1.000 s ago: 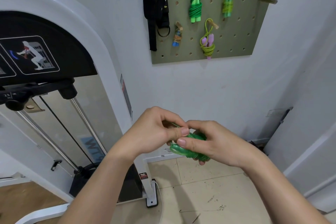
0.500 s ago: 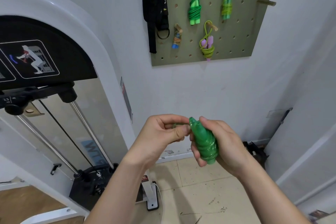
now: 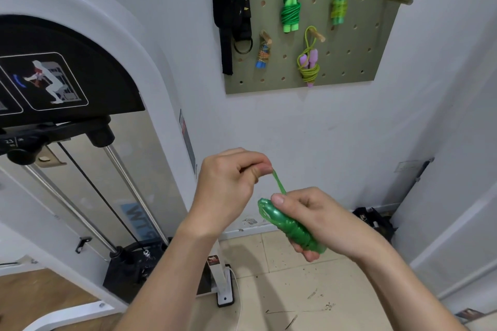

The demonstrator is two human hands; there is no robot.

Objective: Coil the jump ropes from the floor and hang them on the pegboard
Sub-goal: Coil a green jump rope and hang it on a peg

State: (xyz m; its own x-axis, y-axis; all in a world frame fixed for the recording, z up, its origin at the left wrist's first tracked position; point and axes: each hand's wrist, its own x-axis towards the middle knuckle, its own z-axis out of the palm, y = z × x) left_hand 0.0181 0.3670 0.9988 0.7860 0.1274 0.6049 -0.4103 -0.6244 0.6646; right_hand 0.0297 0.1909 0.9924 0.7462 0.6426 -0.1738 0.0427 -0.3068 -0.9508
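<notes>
At centre frame, the right hand (image 3: 317, 220) is gripping a coiled green jump rope (image 3: 291, 230), while the left hand (image 3: 228, 188) is pinching its free loop (image 3: 278, 184) taut. Beyond, at upper right, the pegboard (image 3: 349, 62) is holding several coiled ropes on pegs.

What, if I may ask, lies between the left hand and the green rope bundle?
Head view: a short green cord, pinched by the left hand, runs to the bundle in the right hand.
</notes>
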